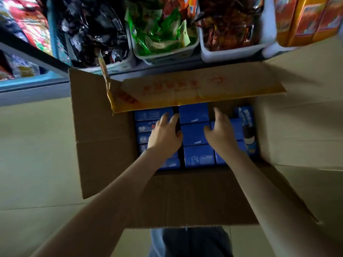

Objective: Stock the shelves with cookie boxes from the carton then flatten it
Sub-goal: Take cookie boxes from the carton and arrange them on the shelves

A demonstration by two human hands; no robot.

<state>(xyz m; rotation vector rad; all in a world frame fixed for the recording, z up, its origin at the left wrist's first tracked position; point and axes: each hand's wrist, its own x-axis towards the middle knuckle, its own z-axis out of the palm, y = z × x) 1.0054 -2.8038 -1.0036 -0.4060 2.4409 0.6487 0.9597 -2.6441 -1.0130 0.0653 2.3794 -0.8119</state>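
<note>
Left hand and right hand rest on blue cookie boxes inside the open carton.

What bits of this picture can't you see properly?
- Head view: the carton's far flap hides the back row of cookie boxes.
- The left hand and the right hand cover the boxes beneath them.
- Box print: too blurred to read.
- Snack tubs: cut off by the top edge.
</note>
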